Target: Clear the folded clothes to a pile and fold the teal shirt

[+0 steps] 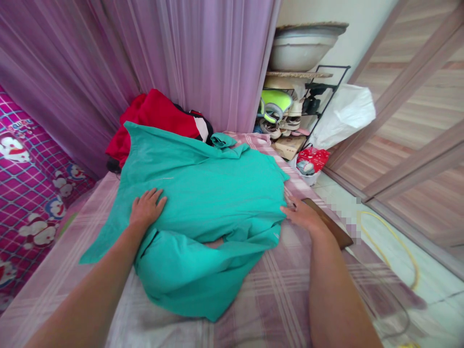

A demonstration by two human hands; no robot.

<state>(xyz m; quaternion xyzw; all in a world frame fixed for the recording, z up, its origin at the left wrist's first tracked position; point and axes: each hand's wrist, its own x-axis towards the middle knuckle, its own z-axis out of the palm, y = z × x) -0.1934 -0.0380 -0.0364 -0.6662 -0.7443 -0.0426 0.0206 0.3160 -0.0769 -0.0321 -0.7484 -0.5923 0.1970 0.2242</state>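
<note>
Head view shows a teal garment [203,203] spread over the plaid bed sheet [275,299], lying between both hands. The left hand [147,209] rests flat on its left part, fingers spread, gripping nothing. The right hand [302,215] pinches the garment's right edge; its fingertips are hard to make out. Behind the garment, red clothes [152,116] are partly hidden. Both forearms reach forward, cut off below

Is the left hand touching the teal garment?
Touching. The head view shows the left hand lying flat, palm down, on the teal garment.
</note>
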